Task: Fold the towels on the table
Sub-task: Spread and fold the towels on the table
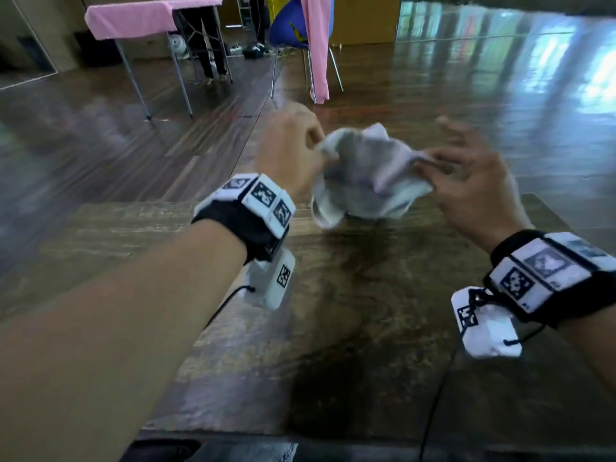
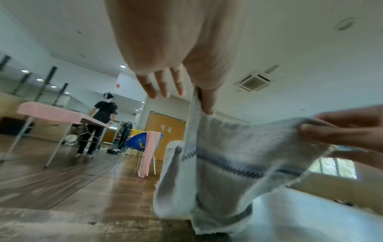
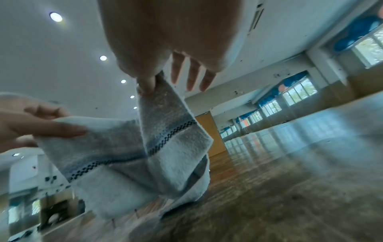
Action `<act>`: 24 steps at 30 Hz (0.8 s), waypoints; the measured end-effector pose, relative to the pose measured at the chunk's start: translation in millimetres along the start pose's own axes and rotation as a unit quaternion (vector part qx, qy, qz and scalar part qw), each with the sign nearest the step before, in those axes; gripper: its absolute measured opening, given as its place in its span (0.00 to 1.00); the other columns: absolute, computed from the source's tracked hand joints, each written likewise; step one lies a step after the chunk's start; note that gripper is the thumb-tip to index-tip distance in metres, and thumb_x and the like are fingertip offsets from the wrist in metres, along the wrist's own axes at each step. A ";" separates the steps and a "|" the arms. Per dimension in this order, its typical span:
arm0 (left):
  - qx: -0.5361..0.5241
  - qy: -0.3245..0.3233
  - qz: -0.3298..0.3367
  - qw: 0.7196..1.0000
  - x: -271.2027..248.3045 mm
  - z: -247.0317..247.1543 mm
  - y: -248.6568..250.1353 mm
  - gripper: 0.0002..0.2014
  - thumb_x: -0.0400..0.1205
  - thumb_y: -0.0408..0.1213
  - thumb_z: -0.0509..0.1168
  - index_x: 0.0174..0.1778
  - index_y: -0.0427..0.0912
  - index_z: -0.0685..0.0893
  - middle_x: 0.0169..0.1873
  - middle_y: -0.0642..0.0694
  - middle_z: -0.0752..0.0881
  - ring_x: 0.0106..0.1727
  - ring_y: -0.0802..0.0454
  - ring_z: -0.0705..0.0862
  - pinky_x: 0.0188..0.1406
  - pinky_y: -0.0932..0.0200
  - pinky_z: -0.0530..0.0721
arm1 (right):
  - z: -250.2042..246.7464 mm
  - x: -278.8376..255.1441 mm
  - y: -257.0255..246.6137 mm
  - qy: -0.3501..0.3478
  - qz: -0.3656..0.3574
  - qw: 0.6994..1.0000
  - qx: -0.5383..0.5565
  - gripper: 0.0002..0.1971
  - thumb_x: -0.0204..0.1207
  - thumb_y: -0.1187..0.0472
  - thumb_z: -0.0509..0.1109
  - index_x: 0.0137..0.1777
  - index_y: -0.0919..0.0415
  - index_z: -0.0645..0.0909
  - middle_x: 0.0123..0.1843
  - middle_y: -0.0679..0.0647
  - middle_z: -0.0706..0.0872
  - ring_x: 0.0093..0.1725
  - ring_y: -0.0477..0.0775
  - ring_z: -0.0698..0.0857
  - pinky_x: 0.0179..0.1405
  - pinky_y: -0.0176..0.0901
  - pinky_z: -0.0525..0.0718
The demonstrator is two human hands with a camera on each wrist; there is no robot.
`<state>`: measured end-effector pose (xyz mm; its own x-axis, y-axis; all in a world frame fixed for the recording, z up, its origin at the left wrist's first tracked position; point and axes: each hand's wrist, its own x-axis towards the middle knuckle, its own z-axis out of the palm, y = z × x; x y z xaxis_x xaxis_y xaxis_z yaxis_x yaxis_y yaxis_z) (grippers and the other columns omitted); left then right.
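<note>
A small pale grey towel (image 1: 363, 175) with a dark checked stripe hangs bunched between both hands above the far edge of the wooden table (image 1: 350, 311). My left hand (image 1: 293, 151) pinches its left corner between thumb and forefinger, the other fingers spread. My right hand (image 1: 466, 175) pinches the right corner the same way. In the left wrist view the towel (image 2: 228, 155) sags from my left hand (image 2: 199, 98), with the right hand's fingers at its far corner. The right wrist view shows the towel (image 3: 145, 147) hanging from my right hand (image 3: 149, 86), its lowest fold close to the tabletop.
Beyond the table lies a shiny wooden floor. A folding table with a pink cloth (image 1: 133, 21) stands at the back left, with a person's legs behind it. A blue chair (image 1: 300, 31) draped with pink fabric stands behind the towel.
</note>
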<state>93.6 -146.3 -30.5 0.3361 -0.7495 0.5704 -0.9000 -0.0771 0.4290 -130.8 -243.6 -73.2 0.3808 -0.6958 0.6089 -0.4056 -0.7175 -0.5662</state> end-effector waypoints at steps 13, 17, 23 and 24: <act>-0.304 0.004 -0.273 0.913 -22.6 -18.5 -26.0 0.09 0.76 0.26 0.76 0.42 0.35 0.80 0.47 0.26 0.88 0.42 0.33 0.92 0.46 0.37 0.91 | -11.2 9.3 48.5 0.025 0.187 0.963 0.193 0.05 0.75 0.58 0.80 0.41 0.45 0.94 0.45 0.53 0.94 0.47 0.59 0.94 0.54 0.56 0.92; -0.183 0.084 -0.209 0.957 -19.5 -21.0 -27.5 0.11 0.77 0.37 0.76 0.45 0.34 0.83 0.45 0.35 0.90 0.49 0.40 0.89 0.52 0.41 0.88 | -3.7 18.6 44.4 0.064 0.104 0.975 0.186 0.12 0.75 0.55 0.79 0.45 0.30 0.92 0.50 0.42 0.94 0.56 0.42 0.91 0.62 0.47 0.89; -0.088 -0.009 -0.182 0.979 -36.1 -24.7 -52.4 0.10 0.79 0.39 0.74 0.43 0.38 0.82 0.42 0.45 0.86 0.44 0.47 0.85 0.40 0.56 0.84 | 2.7 4.2 40.5 -0.030 0.100 0.987 0.126 0.11 0.79 0.57 0.78 0.59 0.47 0.91 0.54 0.49 0.93 0.51 0.40 0.90 0.53 0.36 0.87; -0.042 -0.086 -0.200 0.975 -45.6 -22.5 -59.1 0.09 0.79 0.38 0.74 0.40 0.41 0.80 0.39 0.46 0.84 0.41 0.48 0.83 0.35 0.60 0.79 | 1.7 -3.5 45.8 -0.085 0.115 0.987 0.068 0.10 0.78 0.57 0.78 0.58 0.51 0.92 0.47 0.49 0.94 0.41 0.37 0.88 0.45 0.34 0.84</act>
<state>137.7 -92.7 -66.2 0.5977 -0.7704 0.2221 -0.6779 -0.3376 0.6530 -149.3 -274.1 -102.2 0.4306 -0.8280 0.3591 -0.3867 -0.5287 -0.7556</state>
